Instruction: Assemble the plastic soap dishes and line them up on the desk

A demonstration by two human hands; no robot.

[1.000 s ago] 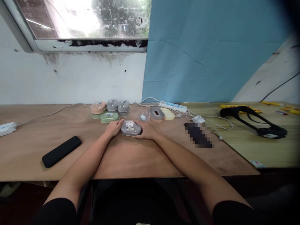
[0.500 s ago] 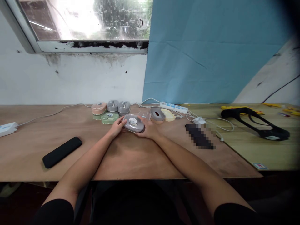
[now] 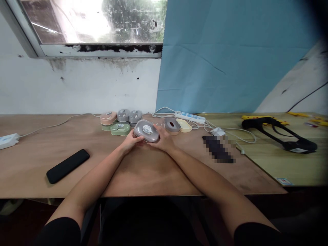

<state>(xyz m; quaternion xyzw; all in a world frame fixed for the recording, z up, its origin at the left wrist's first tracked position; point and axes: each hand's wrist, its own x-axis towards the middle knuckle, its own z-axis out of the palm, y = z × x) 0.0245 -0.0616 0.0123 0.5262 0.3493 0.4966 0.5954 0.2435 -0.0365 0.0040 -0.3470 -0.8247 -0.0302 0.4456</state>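
Grey oval box [image 3: 146,130] is held between both hands, above the middle of the tabletop [image 3: 143,174]. It is tilted, with its lid and round white label facing the camera, and its near edge looks raised off the wood. Left hand [image 3: 130,142] is closed in a grip on the box's left end: fingers curl under and around the near-left edge, thumb on the side. Right hand [image 3: 164,140] is closed in a grip on the right end, fingers wrapped at the near-right edge. The box sits just above and between the two grips, touching both. The box underside is hidden.

Just behind the box is a cluster of similar boxes: pink box [image 3: 108,118], green box [image 3: 120,128], and two grey ones [image 3: 123,115] [image 3: 135,116] that seem stacked on others. To the right of the held box are a grey-lidded box [image 3: 172,125] and a cream lid [image 3: 183,125], both near the right hand but not touching it. White power strip [image 3: 189,117] with cables is further back right. Black phone [image 3: 67,165] lies flat, well apart to the left. A pixelated dark object [image 3: 217,148] is to the right. Black strap [image 3: 279,133] is far right. White adapter [image 3: 7,140] is at the left edge.
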